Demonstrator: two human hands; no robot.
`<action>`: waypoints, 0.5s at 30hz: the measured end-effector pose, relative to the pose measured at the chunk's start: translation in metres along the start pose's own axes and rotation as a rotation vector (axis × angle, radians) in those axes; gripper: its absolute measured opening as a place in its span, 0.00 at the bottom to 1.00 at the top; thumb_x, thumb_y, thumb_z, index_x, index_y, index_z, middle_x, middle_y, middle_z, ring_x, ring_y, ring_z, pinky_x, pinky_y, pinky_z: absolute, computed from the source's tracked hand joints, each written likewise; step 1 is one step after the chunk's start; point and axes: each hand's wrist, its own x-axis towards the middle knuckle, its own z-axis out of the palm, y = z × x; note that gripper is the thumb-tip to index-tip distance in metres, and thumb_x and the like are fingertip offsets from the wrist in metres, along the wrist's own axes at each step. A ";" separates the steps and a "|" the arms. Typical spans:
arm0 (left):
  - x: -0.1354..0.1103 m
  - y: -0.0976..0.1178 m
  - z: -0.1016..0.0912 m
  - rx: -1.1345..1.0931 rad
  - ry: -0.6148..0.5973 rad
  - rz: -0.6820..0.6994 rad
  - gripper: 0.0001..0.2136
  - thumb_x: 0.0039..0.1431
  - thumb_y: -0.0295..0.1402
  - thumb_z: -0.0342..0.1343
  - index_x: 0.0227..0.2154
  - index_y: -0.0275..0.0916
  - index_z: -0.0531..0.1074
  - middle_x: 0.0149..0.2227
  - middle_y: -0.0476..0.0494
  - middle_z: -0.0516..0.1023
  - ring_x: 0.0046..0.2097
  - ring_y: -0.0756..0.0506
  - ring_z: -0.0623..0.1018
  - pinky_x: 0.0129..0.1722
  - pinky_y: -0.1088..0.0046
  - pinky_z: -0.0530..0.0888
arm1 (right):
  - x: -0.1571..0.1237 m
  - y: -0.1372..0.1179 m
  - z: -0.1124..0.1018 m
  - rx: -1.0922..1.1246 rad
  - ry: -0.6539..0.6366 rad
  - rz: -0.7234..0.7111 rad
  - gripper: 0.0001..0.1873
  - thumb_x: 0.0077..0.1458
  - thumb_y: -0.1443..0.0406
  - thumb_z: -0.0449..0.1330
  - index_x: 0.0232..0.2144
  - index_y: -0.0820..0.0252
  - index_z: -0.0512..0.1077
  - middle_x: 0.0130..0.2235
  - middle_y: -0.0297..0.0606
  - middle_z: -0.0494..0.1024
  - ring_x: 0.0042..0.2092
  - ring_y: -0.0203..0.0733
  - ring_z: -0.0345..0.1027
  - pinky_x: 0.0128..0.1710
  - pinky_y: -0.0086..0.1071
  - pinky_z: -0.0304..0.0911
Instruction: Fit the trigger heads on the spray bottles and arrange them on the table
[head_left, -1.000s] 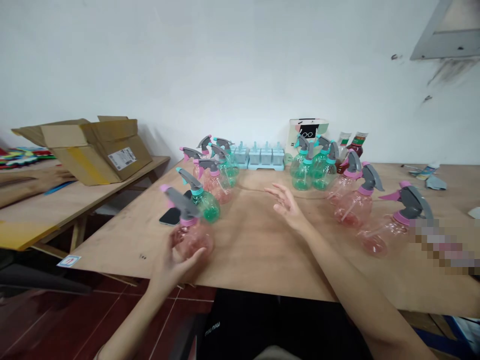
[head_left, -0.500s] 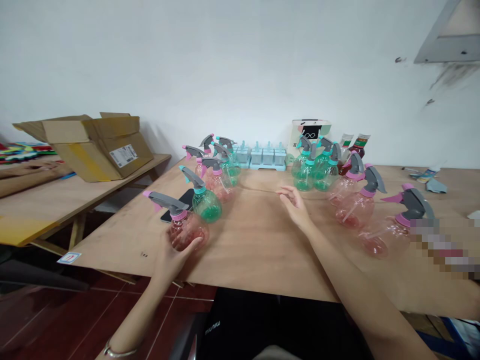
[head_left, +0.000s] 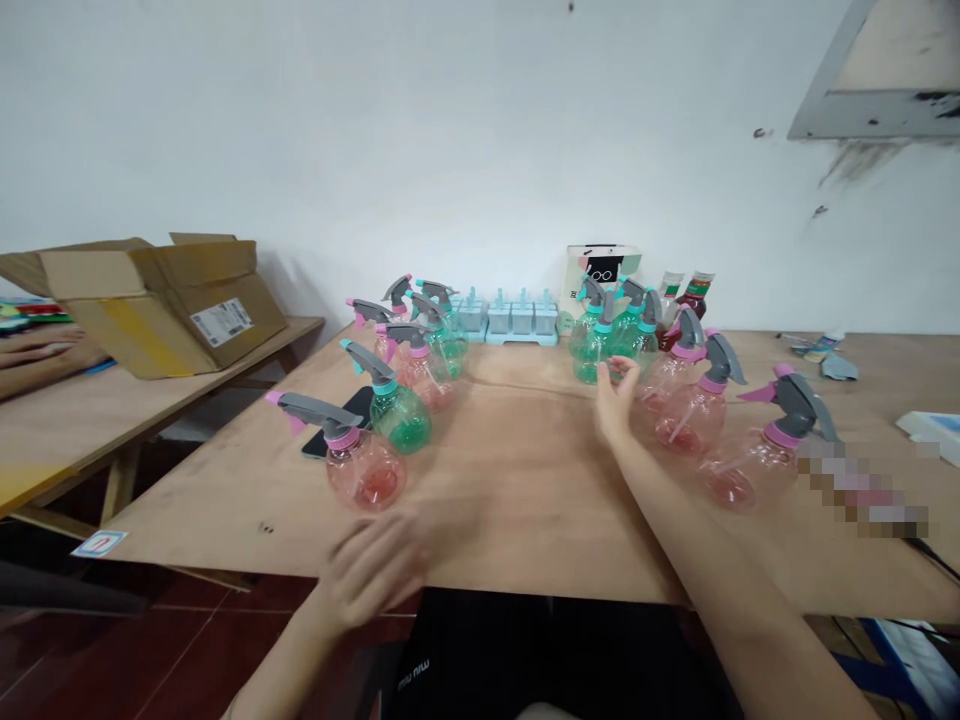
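My left hand (head_left: 379, 570) hovers over the front edge of the table, blurred, with its fingers extended and nothing in it. Just beyond it stands a pink round spray bottle (head_left: 366, 472) with a grey and pink trigger head. Behind that is a green spray bottle (head_left: 402, 418), then several more pink and green ones in a left-hand row. My right hand (head_left: 618, 395) is open, fingers apart and curved, at the lower right of a green spray bottle (head_left: 589, 362); whether it touches the bottle I cannot tell. Pink spray bottles (head_left: 686, 415) stand to its right.
A phone (head_left: 319, 443) lies behind the left row. Pale blue ice-pop moulds (head_left: 523, 320), a printed box (head_left: 596, 262) and labelled bottles (head_left: 696, 290) stand by the wall. A cardboard box (head_left: 169, 310) sits on the left table, near another person's hand (head_left: 56, 350).
My left hand has let go of the front pink spray bottle and drawn back toward me. My right hand has moved right, to the green bottles. The view has shifted slightly.
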 end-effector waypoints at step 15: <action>0.141 0.075 0.158 -0.105 -0.779 0.303 0.23 0.64 0.47 0.50 0.55 0.36 0.67 0.63 0.32 0.62 0.64 0.35 0.62 0.62 0.54 0.60 | 0.107 0.025 0.028 -0.383 -0.182 0.080 0.25 0.43 0.57 0.65 0.43 0.63 0.67 0.40 0.46 0.76 0.45 0.52 0.69 0.50 0.47 0.62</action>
